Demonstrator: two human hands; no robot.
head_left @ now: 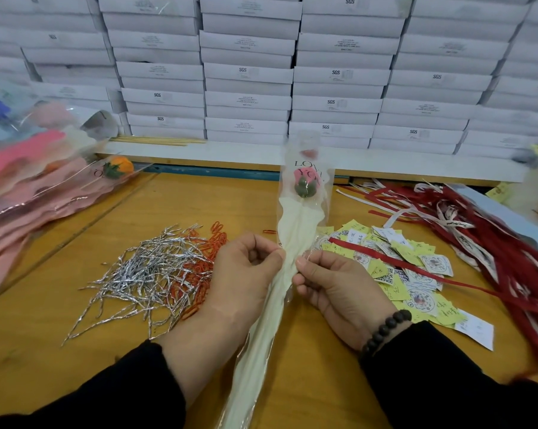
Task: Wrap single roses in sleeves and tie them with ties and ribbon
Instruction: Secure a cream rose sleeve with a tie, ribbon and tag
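Silver twist ties (143, 270) lie in a loose heap at nine o'clock from the hands, with orange paper clips (199, 267) mixed into their near edge; a snagged tie could drag several others across the table (75, 351) when one is pulled free. Further out, at ten o'clock, finished pink sleeves (29, 187) are stacked, one holding an orange flower (119, 167).

At the centre, the left hand (242, 274) pinches the cream sleeve (292, 243) at its gathered neck, and the right hand (335, 286) pinches it from the other side with what looks like a thin silver tie (311, 246) at its fingertips. The sleeve is the only container in use: the pink rose (306, 181) sits in its clear upper part at twelve o'clock, under printed lettering. If either grip loosens, the gathers likely spring open and the rose may slide or tilt; twisting too hard could tear the clear film.

At three o'clock, yellow and white tags (400, 267) lie scattered, and red ribbons (493, 236) tangle beyond, so one could catch on the sleeve. White boxes (249, 72) are stacked behind, all closed, so their contents cannot be told.
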